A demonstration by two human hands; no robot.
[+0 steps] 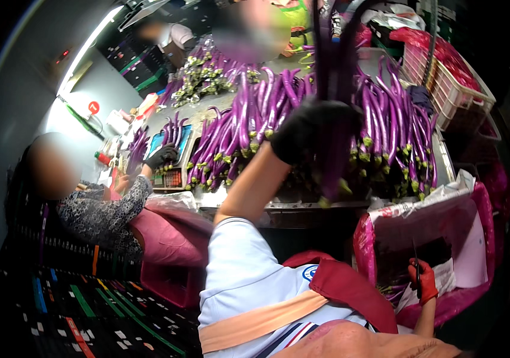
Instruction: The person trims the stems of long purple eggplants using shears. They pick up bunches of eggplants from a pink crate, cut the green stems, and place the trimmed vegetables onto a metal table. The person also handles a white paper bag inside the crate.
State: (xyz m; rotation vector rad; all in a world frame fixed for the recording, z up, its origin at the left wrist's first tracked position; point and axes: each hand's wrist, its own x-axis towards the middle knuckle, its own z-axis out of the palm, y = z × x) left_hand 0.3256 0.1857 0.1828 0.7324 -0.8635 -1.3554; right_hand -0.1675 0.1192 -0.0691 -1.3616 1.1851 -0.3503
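My left hand, in a black glove, is raised close to the camera above the table. It grips a bunch of long purple eggplants, dark and blurred, their stem ends hanging below the hand. Under and beyond it, many long eggplants lie in rows on the metal table, green caps facing me. At the lower right, my right hand, in a red glove, holds a thin bladed cutting tool; whether it is scissors or a knife, I cannot tell. This hand is over a pink-lined container with dark contents and some eggplants.
A co-worker at the left has a gloved hand on eggplants above a blue tray. Other people stand across the table. White plastic crates with pink wrapping stand at the back right. Dark crates are at the lower left.
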